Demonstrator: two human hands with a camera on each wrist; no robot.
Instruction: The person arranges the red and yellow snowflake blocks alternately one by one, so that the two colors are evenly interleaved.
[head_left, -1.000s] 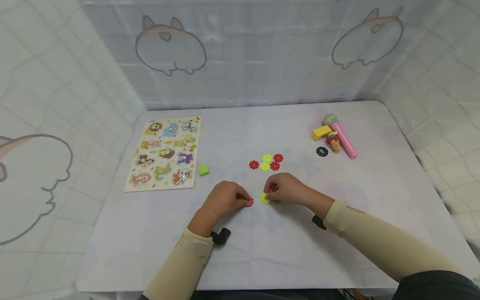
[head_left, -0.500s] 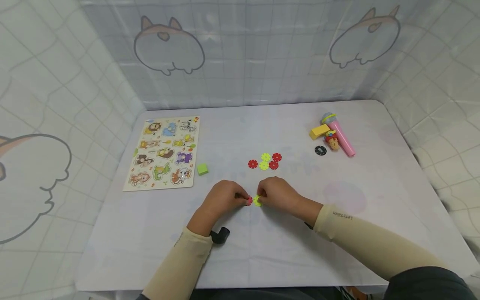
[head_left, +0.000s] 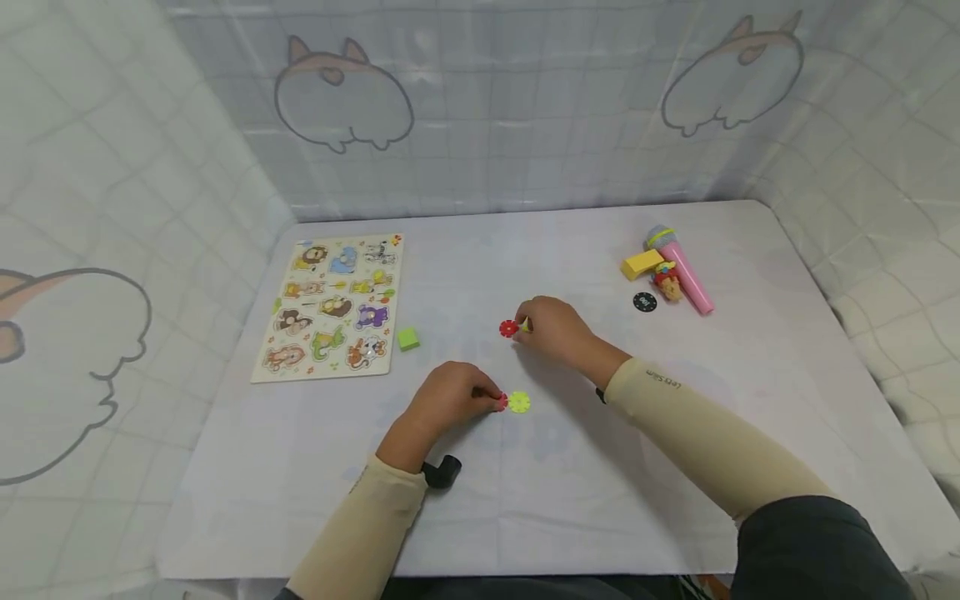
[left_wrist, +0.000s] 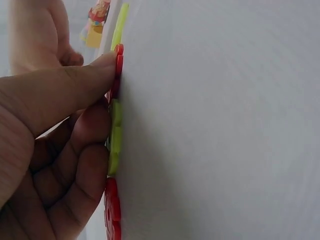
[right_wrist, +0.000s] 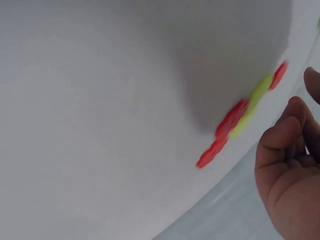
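on the white table (head_left: 585, 517), the right hand (head_left: 558, 329) holds nothing, thumb and finger apart, while the left hand (head_left: 448, 392) pinches. near the right one is a bunch of red and yellow-green discs (right_wrist: 231, 119). the pinched red notched disc (left_wrist: 119, 62) is just beside a yellow-green notched disc (head_left: 520, 402); a light, steady pinch should stop it tipping.

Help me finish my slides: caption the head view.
Left hand pinches a red disc beside a yellow disc while the right hand hovers over more discs.
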